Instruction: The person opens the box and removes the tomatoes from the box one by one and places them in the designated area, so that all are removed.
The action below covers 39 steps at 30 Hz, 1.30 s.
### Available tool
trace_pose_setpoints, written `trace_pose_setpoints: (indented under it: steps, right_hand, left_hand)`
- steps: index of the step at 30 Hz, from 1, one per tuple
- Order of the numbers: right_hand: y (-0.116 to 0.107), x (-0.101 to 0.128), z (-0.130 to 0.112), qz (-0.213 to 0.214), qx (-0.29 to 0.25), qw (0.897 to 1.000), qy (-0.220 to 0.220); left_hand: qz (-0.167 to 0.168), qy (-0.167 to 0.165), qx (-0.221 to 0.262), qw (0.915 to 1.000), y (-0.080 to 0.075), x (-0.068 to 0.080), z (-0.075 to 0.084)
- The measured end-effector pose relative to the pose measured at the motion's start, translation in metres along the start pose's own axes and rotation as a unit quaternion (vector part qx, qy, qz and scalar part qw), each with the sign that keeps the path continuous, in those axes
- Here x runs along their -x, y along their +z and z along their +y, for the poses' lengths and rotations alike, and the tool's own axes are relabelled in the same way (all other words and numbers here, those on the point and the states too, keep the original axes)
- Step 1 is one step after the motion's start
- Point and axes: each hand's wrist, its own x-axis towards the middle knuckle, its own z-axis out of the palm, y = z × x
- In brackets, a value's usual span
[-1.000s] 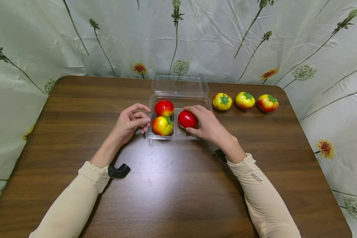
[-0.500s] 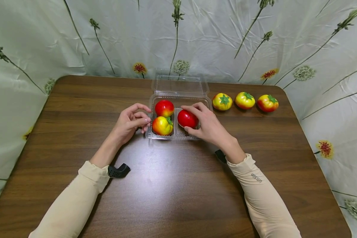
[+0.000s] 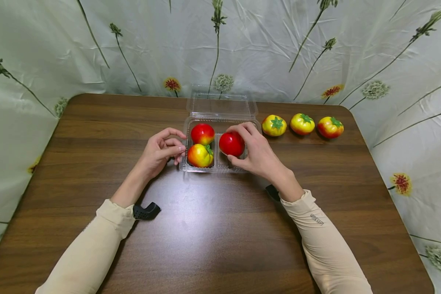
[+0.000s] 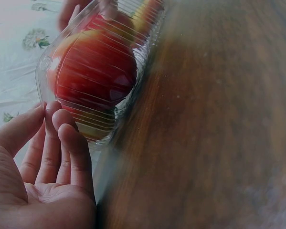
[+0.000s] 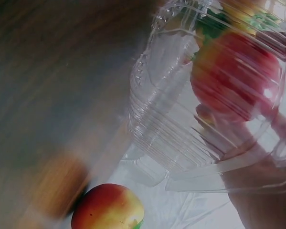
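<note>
A clear plastic clamshell container (image 3: 200, 169) stands near the table's back edge, its lid (image 3: 222, 104) folded back. My left hand (image 3: 161, 151) pinches the container's left rim between thumb and fingertips, which the left wrist view shows close up. In the left compartment sit two red-yellow tomatoes, a rear tomato (image 3: 202, 133) and a front tomato (image 3: 200, 156). My right hand (image 3: 255, 151) grips a red tomato (image 3: 231, 144) over the right compartment, thumb in front and fingers behind. In the right wrist view this tomato shows through the clear wall, green leaves at its side.
To the container's right, a row of three yellow-red tomatoes with green tops stands along the back: a near one (image 3: 274, 125), a middle one (image 3: 302, 124) and a far one (image 3: 330, 127). A flower-printed cloth (image 3: 143, 41) hangs behind the wooden table (image 3: 194, 237).
My right hand has shifted the red tomato slightly toward the back of the right compartment, its fingers curling further over it. My left hand has stayed at the rim.
</note>
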Motion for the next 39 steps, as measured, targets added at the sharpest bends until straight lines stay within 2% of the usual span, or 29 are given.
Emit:
trace_pose_setpoints:
  steps: [11, 20, 39]
  right_hand:
    - [-0.004, 0.000, -0.001, 0.028, -0.008, 1.000, 0.000]
    - [-0.009, 0.000, 0.002, 0.073, 0.002, 0.997, 0.018]
    - [-0.031, 0.010, 0.014, 0.138, 0.006, 0.990, 0.036]
  left_hand:
    - [0.001, -0.003, -0.006, 1.0000, 0.000, 0.000, 0.000]
    - [0.000, -0.002, -0.005, 1.0000, 0.001, 0.000, 0.000]
    - [-0.001, 0.002, -0.004, 1.0000, 0.000, 0.000, -0.001]
